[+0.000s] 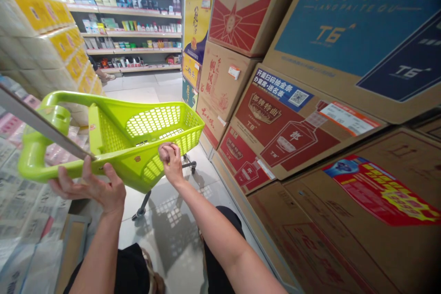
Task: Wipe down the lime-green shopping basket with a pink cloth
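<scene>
A lime-green plastic shopping cart (138, 167) with a perforated basket and dark wheeled legs stands in front of me, its basket pointing forward and right. My left hand (98, 186) rests at the side of its handle end, with bent fingers against the green bar. A long grey-white strip (44, 121) slants from the left edge down to my left fingertips; what it belongs to is unclear. Beside the basket's near rim is my right hand (170, 158), its fingers curled into a fist. Whether anything is inside that fist is hidden. The visible basket floor shows no goods.
Stacked cartons (292, 133) line the right side closely. Yellow-and-white wrapped packs (44, 27) are piled at left, above more packaged goods (27, 197). Shelves (138, 34) of small boxes and bottles stand ahead. Another person's foot (108, 77) shows by the left pile. Pale tiles (165, 82) cover the floor.
</scene>
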`<state>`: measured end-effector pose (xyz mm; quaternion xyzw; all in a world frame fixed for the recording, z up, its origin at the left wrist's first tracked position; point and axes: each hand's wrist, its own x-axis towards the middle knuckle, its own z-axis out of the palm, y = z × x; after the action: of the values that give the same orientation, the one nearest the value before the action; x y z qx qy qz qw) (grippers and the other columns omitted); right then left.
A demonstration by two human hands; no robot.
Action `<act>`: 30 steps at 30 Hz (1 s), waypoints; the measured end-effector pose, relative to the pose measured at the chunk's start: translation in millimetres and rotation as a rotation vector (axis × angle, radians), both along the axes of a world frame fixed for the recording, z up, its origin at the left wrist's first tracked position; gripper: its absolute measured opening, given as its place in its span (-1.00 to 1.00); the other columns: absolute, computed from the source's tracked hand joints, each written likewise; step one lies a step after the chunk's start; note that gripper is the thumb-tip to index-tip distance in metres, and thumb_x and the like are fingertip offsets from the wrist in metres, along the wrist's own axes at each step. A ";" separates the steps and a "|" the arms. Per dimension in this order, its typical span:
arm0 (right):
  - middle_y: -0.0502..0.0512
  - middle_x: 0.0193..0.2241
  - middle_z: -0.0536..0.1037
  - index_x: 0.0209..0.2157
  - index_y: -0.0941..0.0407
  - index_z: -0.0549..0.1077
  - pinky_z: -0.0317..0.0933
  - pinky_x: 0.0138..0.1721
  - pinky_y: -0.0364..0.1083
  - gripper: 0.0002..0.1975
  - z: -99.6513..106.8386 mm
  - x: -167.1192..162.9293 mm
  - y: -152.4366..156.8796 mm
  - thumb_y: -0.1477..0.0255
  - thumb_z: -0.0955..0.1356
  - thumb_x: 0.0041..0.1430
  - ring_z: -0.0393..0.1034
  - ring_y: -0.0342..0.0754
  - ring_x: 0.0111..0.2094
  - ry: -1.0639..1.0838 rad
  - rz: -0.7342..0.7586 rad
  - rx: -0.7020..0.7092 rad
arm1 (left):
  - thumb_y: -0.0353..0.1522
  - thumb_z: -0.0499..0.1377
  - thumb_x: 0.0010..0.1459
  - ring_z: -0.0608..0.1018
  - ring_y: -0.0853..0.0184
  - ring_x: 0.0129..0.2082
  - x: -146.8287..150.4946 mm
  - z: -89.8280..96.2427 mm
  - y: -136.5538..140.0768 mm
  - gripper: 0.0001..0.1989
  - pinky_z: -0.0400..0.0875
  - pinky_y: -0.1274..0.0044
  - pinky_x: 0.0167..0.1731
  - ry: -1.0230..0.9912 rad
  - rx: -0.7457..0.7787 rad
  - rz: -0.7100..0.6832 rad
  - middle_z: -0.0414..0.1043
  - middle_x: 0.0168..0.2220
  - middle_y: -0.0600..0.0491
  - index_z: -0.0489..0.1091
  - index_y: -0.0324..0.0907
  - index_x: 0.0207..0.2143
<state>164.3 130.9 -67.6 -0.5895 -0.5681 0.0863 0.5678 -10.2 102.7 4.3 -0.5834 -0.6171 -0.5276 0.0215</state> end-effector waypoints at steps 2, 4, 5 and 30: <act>0.17 -0.09 0.35 -0.08 0.09 0.44 0.22 0.11 -0.02 -0.59 -0.7 -2.5 1.0 0.69 0.27 0.04 0.29 0.01 0.03 0.036 0.009 -0.058 | -0.21 0.09 0.16 -0.17 -0.12 0.36 2.4 -0.5 0.7 -0.48 -0.36 -0.10 0.24 0.101 0.110 0.155 -0.13 0.35 -0.19 0.22 -0.14 0.17; 0.18 -0.07 0.35 -0.04 0.10 0.42 0.19 0.15 -0.01 -0.60 2.0 -4.3 1.6 0.67 0.27 0.09 0.27 0.01 0.06 0.071 -0.027 -0.030 | -0.25 0.10 0.16 -0.13 -0.09 0.37 4.0 -1.1 2.6 -0.51 -0.35 -0.09 0.26 0.193 0.134 0.149 0.00 0.32 -0.18 0.27 -0.11 0.15; 0.20 -0.02 0.33 0.00 0.10 0.40 0.15 0.18 -0.01 -0.60 4.4 -4.8 1.9 0.65 0.26 0.13 0.23 0.01 0.11 0.072 -0.035 0.014 | -0.27 0.10 0.16 -0.14 -0.08 0.37 4.5 -0.5 3.7 -0.52 -0.37 -0.09 0.25 0.216 0.122 0.117 0.00 0.32 -0.18 0.27 -0.10 0.14; 0.16 0.07 0.27 0.03 0.04 0.41 0.15 0.16 0.00 -0.57 20.0 -41.7 -8.3 0.62 0.30 0.12 0.14 0.02 0.15 -0.387 0.320 0.152 | -0.30 0.13 0.16 0.02 -0.12 0.31 0.0 20.6 7.6 -0.73 -0.19 -0.18 0.20 0.406 0.063 0.033 0.09 0.19 -0.21 0.43 -0.04 -0.08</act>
<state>122.6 122.5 -47.6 -0.4536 -0.7568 0.0177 0.4703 -10.1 110.3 24.9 -0.6666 -0.5927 -0.4179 0.1723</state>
